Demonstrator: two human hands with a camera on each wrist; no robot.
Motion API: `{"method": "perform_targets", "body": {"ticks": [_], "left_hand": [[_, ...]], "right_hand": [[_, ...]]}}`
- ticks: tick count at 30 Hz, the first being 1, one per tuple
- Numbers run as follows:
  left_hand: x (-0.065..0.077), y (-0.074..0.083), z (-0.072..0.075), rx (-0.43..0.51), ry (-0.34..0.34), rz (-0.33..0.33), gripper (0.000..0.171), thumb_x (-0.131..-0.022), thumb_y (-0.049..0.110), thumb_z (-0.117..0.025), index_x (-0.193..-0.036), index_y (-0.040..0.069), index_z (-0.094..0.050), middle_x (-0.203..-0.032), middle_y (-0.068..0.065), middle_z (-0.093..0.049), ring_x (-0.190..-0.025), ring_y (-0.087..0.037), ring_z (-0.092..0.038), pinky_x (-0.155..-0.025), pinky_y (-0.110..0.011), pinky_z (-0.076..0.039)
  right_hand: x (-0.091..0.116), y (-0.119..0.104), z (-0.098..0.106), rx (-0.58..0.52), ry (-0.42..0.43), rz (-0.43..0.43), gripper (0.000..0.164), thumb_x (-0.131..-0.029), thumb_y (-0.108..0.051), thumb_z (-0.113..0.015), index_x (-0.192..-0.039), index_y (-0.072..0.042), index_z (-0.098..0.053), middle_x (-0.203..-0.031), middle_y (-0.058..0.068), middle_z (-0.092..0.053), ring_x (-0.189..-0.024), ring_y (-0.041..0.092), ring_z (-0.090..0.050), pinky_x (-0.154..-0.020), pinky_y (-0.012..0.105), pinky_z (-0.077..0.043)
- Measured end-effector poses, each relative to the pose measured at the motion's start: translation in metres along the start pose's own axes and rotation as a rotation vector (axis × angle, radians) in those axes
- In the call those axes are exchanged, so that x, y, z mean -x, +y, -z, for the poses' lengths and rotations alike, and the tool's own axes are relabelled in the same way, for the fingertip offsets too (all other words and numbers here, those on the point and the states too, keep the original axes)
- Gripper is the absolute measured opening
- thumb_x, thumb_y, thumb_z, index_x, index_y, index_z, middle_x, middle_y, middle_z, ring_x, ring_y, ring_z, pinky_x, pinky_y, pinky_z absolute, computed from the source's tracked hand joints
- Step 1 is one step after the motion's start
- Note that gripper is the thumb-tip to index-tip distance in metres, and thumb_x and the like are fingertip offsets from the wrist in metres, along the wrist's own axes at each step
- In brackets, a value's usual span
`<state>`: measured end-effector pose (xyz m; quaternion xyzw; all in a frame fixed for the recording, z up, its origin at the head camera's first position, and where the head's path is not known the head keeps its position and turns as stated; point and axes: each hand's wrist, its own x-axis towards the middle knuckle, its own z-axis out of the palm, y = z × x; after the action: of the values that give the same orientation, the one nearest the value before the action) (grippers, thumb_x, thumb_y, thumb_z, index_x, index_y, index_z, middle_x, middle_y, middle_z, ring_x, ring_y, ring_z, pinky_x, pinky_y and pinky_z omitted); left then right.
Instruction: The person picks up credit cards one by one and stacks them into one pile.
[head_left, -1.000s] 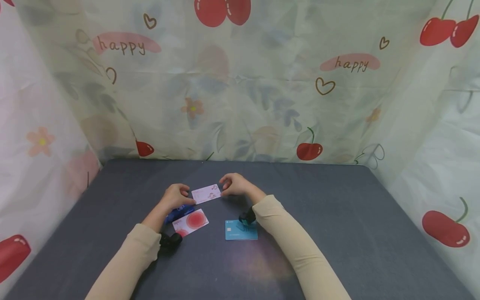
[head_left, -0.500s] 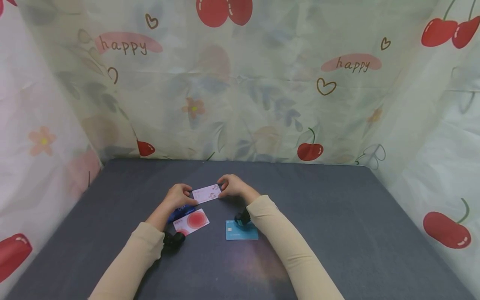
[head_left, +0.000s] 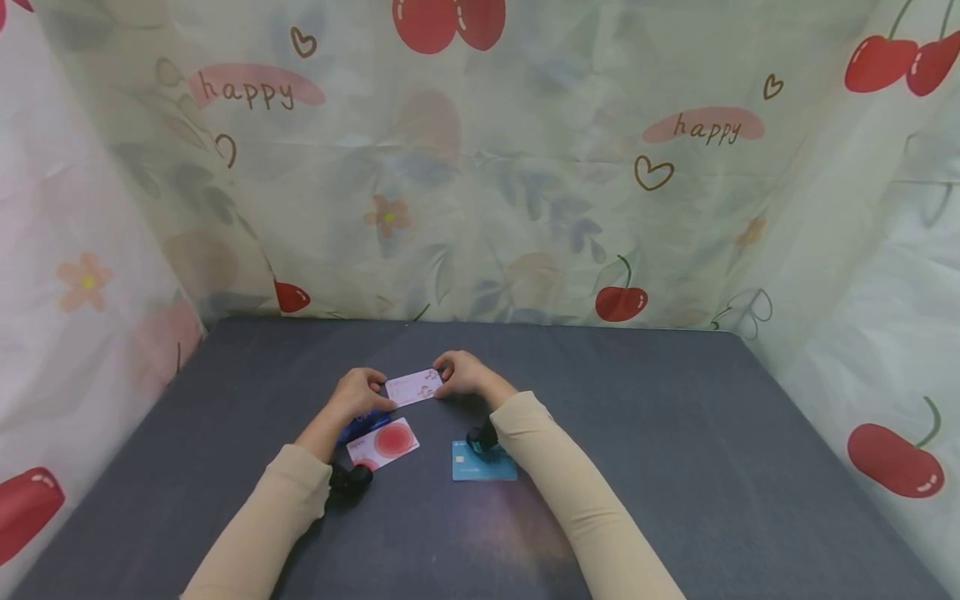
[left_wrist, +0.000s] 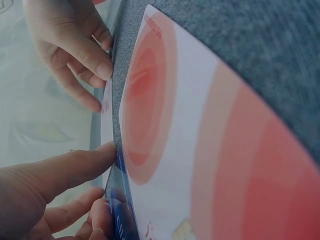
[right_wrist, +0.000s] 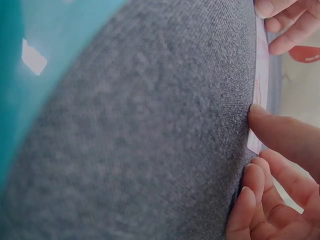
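Note:
A pale pink card (head_left: 414,387) with a small printed pattern lies on the dark table, slightly slanted. My left hand (head_left: 358,392) holds its left end, thumb at the near edge and fingers at the far side. At the other end, my right hand (head_left: 467,373) grips the card between thumb and fingers, as the right wrist view shows with its thumb (right_wrist: 262,114) on the near edge. Just below the left hand is a white card with red circles (head_left: 382,443). It partly overlaps a dark blue card (left_wrist: 122,217), mostly hidden by that hand.
A light blue card (head_left: 480,468) lies nearer the body, partly covered by the right wrist camera (head_left: 482,437). The left wrist camera (head_left: 351,481) hangs by the red-circle card. Printed curtains (head_left: 480,208) stand around the table (head_left: 637,433).
My right hand has moved slightly left and closed in on the right end of the pale pink card. My left hand has shifted a little right. The other cards stay put.

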<state>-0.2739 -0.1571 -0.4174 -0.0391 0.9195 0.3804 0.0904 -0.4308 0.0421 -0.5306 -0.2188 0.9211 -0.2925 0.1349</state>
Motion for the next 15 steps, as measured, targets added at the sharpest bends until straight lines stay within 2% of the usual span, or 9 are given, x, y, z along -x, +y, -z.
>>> {"method": "perform_targets", "body": {"ticks": [2, 4, 7, 9, 10, 13, 14, 15], "left_hand": [[0.000, 0.000, 0.000, 0.000, 0.002, 0.001, 0.051, -0.073, 0.013, -0.076, -0.118, -0.005, -0.058, -0.110, -0.022, -0.059, -0.091, -0.027, -0.055, -0.078, -0.035, -0.048], [0.000, 0.001, -0.001, 0.000, 0.005, 0.002, 0.051, -0.073, 0.013, -0.076, -0.117, -0.004, -0.058, -0.109, -0.021, -0.059, -0.090, -0.026, -0.055, -0.076, -0.034, -0.048], [0.000, 0.001, -0.001, 0.004, 0.017, -0.007, 0.051, -0.072, 0.012, -0.077, -0.116, -0.005, -0.058, -0.106, -0.021, -0.060, -0.089, -0.027, -0.056, -0.073, -0.033, -0.048], [0.000, 0.002, -0.002, 0.011, 0.026, -0.008, 0.050, -0.071, 0.010, -0.077, -0.115, -0.005, -0.058, -0.106, -0.021, -0.061, -0.090, -0.027, -0.057, -0.073, -0.032, -0.048], [0.000, 0.002, -0.002, 0.014, 0.030, -0.011, 0.050, -0.070, 0.010, -0.077, -0.114, -0.005, -0.057, -0.106, -0.021, -0.061, -0.091, -0.028, -0.057, -0.073, -0.033, -0.049], [0.000, 0.003, -0.003, 0.023, 0.039, -0.010, 0.050, -0.070, 0.007, -0.077, -0.113, -0.005, -0.056, -0.106, -0.022, -0.063, -0.094, -0.030, -0.059, -0.076, -0.035, -0.049], [0.000, 0.003, -0.004, 0.024, 0.041, -0.011, 0.050, -0.070, 0.007, -0.077, -0.113, -0.005, -0.056, -0.106, -0.022, -0.064, -0.094, -0.030, -0.060, -0.077, -0.035, -0.049], [0.000, 0.003, -0.004, 0.024, 0.041, -0.012, 0.050, -0.070, 0.006, -0.077, -0.113, -0.005, -0.055, -0.106, -0.022, -0.064, -0.095, -0.031, -0.060, -0.078, -0.036, -0.049]], "right_hand": [[0.005, -0.005, 0.004, -0.009, 0.006, 0.017, 0.054, -0.063, -0.026, -0.085, -0.111, -0.015, -0.063, -0.083, 0.001, -0.058, -0.070, 0.016, -0.052, -0.064, 0.028, -0.042], [0.010, -0.011, 0.009, -0.036, -0.017, -0.020, 0.056, -0.061, -0.027, -0.087, -0.111, -0.018, -0.063, -0.086, 0.001, -0.060, -0.074, 0.017, -0.053, -0.068, 0.030, -0.044], [0.006, -0.006, 0.005, -0.058, 0.009, -0.018, 0.055, -0.059, -0.024, -0.088, -0.107, -0.016, -0.063, -0.083, 0.002, -0.060, -0.072, 0.017, -0.054, -0.065, 0.029, -0.043], [0.003, -0.003, 0.004, -0.078, 0.009, -0.051, 0.055, -0.059, -0.022, -0.088, -0.107, -0.018, -0.061, -0.086, 0.001, -0.062, -0.076, 0.017, -0.056, -0.068, 0.028, -0.046], [0.000, 0.000, 0.001, -0.079, 0.027, -0.045, 0.054, -0.059, -0.020, -0.088, -0.105, -0.019, -0.061, -0.083, -0.001, -0.061, -0.074, 0.015, -0.056, -0.066, 0.026, -0.045], [-0.005, 0.008, -0.007, -0.076, 0.079, -0.024, 0.051, -0.058, -0.017, -0.087, -0.100, -0.016, -0.058, -0.079, -0.001, -0.061, -0.070, 0.013, -0.056, -0.061, 0.023, -0.045], [-0.005, 0.006, -0.007, -0.080, 0.072, -0.047, 0.051, -0.060, -0.016, -0.086, -0.103, -0.017, -0.058, -0.082, 0.000, -0.062, -0.073, 0.014, -0.058, -0.064, 0.025, -0.046], [-0.005, 0.007, -0.008, -0.081, 0.083, -0.033, 0.051, -0.059, -0.016, -0.086, -0.101, -0.016, -0.057, -0.080, 0.000, -0.062, -0.071, 0.014, -0.057, -0.063, 0.025, -0.045]]}}
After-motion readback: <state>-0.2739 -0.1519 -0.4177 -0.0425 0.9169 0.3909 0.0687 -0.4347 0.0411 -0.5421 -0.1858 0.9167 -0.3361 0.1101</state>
